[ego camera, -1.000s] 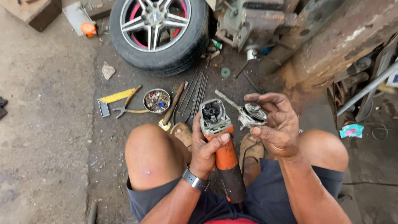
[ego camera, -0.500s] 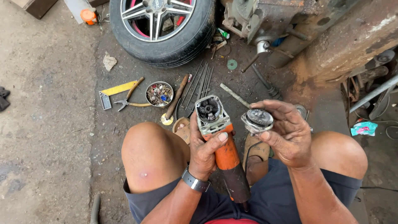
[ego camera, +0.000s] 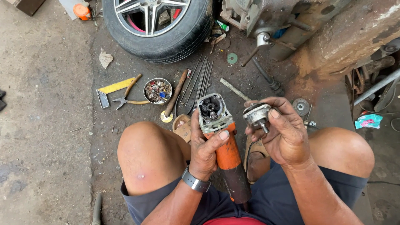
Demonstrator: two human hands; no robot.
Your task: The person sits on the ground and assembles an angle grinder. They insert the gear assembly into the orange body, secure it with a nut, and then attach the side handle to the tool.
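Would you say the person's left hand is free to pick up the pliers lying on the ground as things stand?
Probably not right away: the left hand is wrapped around the orange angle grinder. The pliers lie uncovered on the ground ahead of the left knee, so the path looks free once the hand lets go.

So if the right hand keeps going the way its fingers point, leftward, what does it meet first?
Probably the open grey head of the orange angle grinder, held in the left hand; depth is unclear.
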